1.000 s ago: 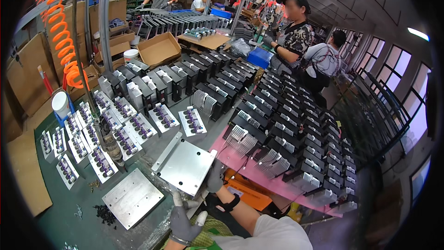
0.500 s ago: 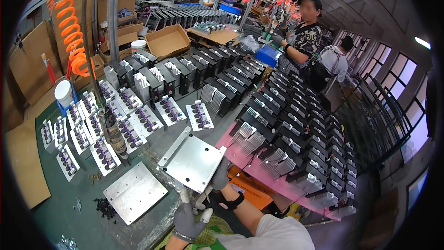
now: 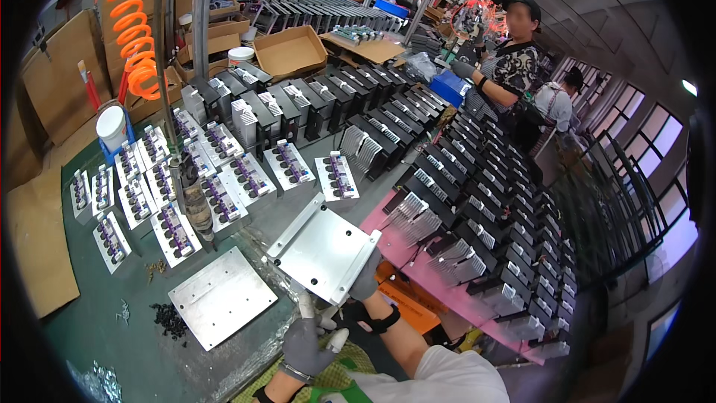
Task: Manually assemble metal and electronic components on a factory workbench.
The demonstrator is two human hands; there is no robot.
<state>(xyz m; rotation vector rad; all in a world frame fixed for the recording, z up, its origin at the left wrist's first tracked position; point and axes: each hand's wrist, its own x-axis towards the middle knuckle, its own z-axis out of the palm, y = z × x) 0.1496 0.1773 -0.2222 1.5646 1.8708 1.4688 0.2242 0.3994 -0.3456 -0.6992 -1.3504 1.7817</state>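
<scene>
A silver metal plate with raised edges [image 3: 317,242] and several dark holes is held tilted above the bench's near edge. My right hand [image 3: 365,282], in a grey glove, is closed round its right side; the plate hides some of the fingers. Just below the plate's lower edge is my left hand [image 3: 307,345], also gloved, with light fingertips. Its index finger points up near the plate and its thumb is spread apart; whether the finger touches the plate is unclear. On the bench to the left lies a flat silver plate with small holes [image 3: 222,297].
Small black screws [image 3: 170,321] lie beside the flat plate. Several plates with purple-and-black components [image 3: 175,233] stand farther left. A hanging tool [image 3: 198,213] dangles over the bench. Rows of black finned units [image 3: 477,216] fill the right. A co-worker [image 3: 514,67] stands beyond.
The whole view has shifted slightly, so the bench sits farther right in it. My right hand still holds the raised-edge plate, and my left hand stays just below it.
</scene>
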